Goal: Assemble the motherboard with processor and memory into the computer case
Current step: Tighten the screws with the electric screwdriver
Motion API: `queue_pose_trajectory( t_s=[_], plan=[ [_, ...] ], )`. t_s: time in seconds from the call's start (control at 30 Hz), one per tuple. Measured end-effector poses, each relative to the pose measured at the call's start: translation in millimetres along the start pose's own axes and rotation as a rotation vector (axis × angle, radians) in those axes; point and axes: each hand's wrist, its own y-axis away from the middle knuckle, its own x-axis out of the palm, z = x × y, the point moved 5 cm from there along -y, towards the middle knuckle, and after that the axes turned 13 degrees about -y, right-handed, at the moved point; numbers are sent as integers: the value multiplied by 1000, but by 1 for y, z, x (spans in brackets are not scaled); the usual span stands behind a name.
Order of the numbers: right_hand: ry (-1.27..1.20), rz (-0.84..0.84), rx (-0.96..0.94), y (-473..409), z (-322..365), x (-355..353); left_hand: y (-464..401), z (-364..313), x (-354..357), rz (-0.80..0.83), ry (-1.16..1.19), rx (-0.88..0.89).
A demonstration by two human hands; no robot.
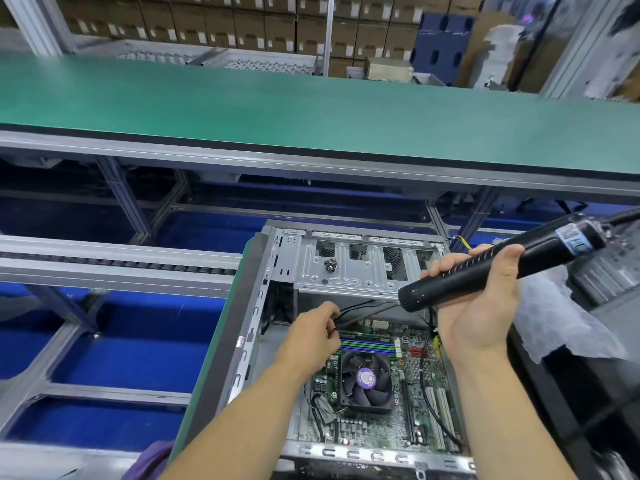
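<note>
Head view shows the left hand (313,336) pinching thin black wires (356,306) just above the memory sticks (367,345). Next comes the fan (366,382) on the green motherboard (391,420), which lies inside the open computer case (311,258). Over at the right, the right hand (476,306) grasps a black electric screwdriver (498,268), tilted, with its tip pointing down toward the left hand.
</note>
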Motion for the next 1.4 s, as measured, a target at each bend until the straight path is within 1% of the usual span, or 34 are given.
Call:
queue_pose_trajectory(
  t_s=[0.47,0.73,0.87,1.03,1.2,1.3,1.4],
  plan=[
    [57,17,-1,-1,-10,-2,1,-4,-3,-7,-19,35],
    [78,30,-5,-1,-11,-3,3,-8,-5,18,-118,69],
    [109,51,-4,0,-13,-1,4,-11,-7,33,-217,98],
    [170,152,13,7,-19,7,5,-19,-6,72,-415,174],
    [310,394,34,22,-33,31,6,-19,-1,93,-496,202],
    [385,490,62,30,-45,44,5,-13,0,85,-471,157],
    [432,494,59,32,-54,51,3,-2,-2,75,-395,48]
  ],
)
